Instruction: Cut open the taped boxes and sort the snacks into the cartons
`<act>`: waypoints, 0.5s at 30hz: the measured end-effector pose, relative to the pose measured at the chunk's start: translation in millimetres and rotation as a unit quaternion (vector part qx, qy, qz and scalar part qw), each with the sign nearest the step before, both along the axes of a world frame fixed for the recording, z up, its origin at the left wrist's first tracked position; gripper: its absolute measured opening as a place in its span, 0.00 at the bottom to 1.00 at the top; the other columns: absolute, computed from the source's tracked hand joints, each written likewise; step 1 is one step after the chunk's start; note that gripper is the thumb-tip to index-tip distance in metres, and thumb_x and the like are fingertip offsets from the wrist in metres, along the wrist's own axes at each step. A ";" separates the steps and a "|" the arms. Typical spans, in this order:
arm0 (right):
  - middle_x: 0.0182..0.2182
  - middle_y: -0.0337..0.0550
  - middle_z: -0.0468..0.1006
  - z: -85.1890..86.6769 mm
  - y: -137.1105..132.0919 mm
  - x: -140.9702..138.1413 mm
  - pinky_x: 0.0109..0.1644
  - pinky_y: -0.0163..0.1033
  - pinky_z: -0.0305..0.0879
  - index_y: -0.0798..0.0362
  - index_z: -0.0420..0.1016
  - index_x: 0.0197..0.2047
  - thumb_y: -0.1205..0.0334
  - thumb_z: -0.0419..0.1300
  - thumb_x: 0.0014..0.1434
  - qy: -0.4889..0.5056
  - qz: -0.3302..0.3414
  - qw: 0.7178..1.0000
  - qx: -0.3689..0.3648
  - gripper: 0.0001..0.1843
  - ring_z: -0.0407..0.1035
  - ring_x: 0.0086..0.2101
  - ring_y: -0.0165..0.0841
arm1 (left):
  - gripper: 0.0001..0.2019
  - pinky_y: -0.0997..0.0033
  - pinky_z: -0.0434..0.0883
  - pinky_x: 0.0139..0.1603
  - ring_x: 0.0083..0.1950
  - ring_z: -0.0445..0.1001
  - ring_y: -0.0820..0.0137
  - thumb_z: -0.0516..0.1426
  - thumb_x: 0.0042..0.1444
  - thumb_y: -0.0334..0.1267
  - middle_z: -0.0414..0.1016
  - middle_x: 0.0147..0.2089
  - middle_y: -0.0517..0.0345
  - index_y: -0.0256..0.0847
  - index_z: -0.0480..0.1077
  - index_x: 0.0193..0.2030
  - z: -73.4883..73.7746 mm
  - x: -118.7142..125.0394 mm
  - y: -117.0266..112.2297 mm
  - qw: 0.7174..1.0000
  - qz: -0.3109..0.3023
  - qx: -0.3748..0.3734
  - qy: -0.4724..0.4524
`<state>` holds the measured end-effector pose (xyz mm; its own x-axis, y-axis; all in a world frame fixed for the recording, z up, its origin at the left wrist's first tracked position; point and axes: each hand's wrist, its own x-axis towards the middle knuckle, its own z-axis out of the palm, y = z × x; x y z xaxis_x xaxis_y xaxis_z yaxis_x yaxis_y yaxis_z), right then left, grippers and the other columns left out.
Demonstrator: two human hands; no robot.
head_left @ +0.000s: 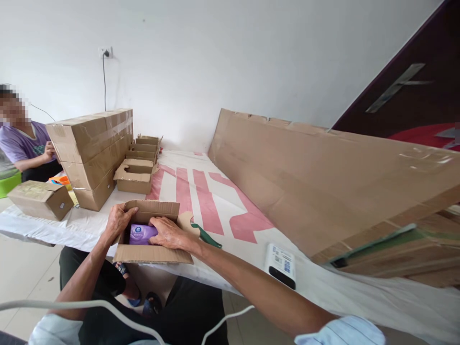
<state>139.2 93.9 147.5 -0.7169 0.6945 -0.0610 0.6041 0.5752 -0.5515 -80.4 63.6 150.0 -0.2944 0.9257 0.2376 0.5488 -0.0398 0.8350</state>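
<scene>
Left hand (pixel 120 220) pinches open box (pixel 153 254) at 10 o'clock; right hand (pixel 168 233) touches purple pack (pixel 140 234) inside, finger grip unclear.

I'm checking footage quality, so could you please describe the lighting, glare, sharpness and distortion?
Head view: fairly even light on the wall; head view: glints on the large cardboard sheet; head view: fine print on the purple pack too soft to read; head view: the door slanting, perhaps from distortion.

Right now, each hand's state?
Left hand: holding the open carton at its left edge.
Right hand: touching the purple pack inside; grip can't be told.
</scene>
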 end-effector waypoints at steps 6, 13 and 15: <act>0.47 0.44 0.77 1.4 -5.2 0.1 0.59 0.46 0.67 0.49 0.75 0.46 0.63 0.70 0.56 0.062 0.031 0.998 0.003 0.15 0.72 0.51 0.42 | 0.18 0.68 0.64 0.29 0.29 0.72 0.63 0.62 0.53 0.54 0.74 0.22 0.61 0.40 0.79 0.27 0.7 -0.3 -0.1 1.000 0.015 -0.016 0.016; 0.56 0.56 0.82 -3.7 5.6 -8.9 0.63 0.50 0.69 0.54 0.80 0.57 0.53 0.74 0.55 -0.004 0.045 0.999 0.018 0.28 0.74 0.58 0.51 | 0.17 0.65 0.71 0.36 0.36 0.80 0.57 0.62 0.53 0.54 0.83 0.30 0.55 0.40 0.82 0.32 2.8 -1.3 -1.4 0.999 0.011 -0.026 0.025; 0.53 0.54 0.85 -4.0 9.8 -12.1 0.60 0.48 0.70 0.53 0.83 0.54 0.53 0.74 0.55 -0.025 0.059 0.998 0.016 0.25 0.76 0.56 0.51 | 0.17 0.63 0.72 0.39 0.39 0.81 0.55 0.62 0.53 0.53 0.86 0.33 0.52 0.40 0.82 0.34 2.8 -2.3 -1.2 1.000 0.001 -0.018 0.020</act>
